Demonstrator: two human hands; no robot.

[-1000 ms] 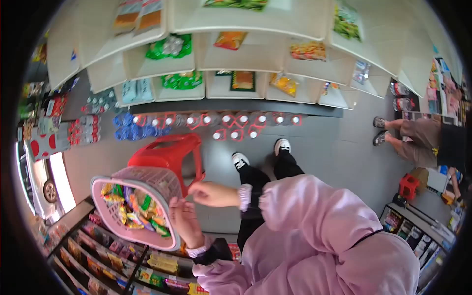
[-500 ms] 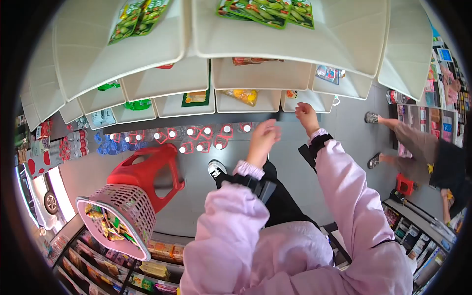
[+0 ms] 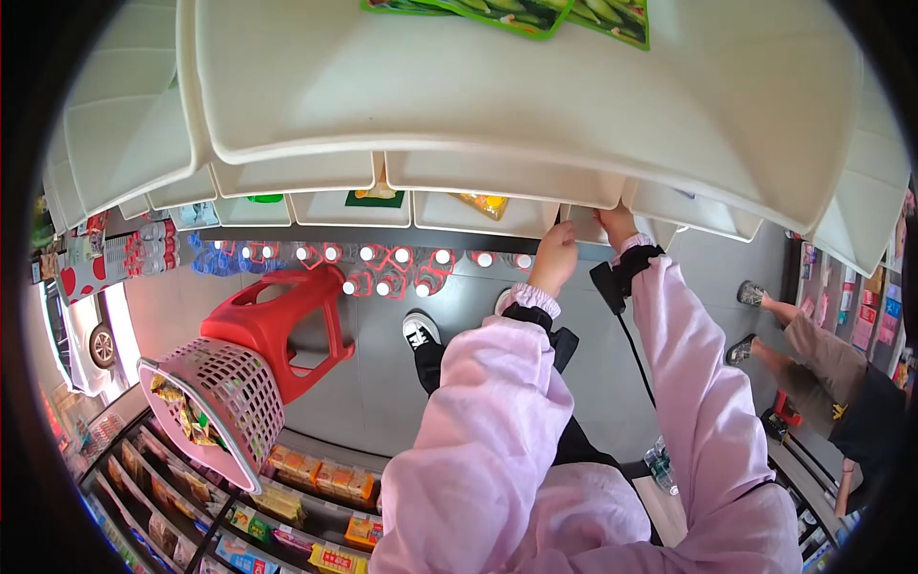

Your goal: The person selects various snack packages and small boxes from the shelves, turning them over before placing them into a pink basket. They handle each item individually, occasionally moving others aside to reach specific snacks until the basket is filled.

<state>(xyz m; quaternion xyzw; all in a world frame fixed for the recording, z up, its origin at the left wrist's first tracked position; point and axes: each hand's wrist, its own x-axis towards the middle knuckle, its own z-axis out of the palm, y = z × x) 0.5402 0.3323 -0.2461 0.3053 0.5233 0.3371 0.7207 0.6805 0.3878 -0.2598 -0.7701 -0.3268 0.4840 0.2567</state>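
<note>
My left hand [image 3: 556,256] and my right hand [image 3: 615,226] both reach up to the front edge of a white shelf bin [image 3: 497,212], side by side. The bin rim hides the fingertips of each hand, so I cannot see whether they grip anything. My sleeves are pink, and a black strap with a cable [image 3: 620,277] sits on my right wrist. A pink mesh basket [image 3: 229,397] full of snack packets stands apart at the lower left, against a red stool [image 3: 287,320]; neither hand touches it.
Large white shelf bins [image 3: 497,105] hang overhead, with green packets [image 3: 535,11] on top. Rows of capped bottles [image 3: 402,258] stand on the floor under the shelves. A low rack of snacks [image 3: 306,478] runs along the bottom left. Another person [image 3: 827,359] crouches at the right.
Both hands left the basket and rose to the shelf bins, then went further in under the bin rim. The view tipped closer to the shelves; the basket stays by the stool.
</note>
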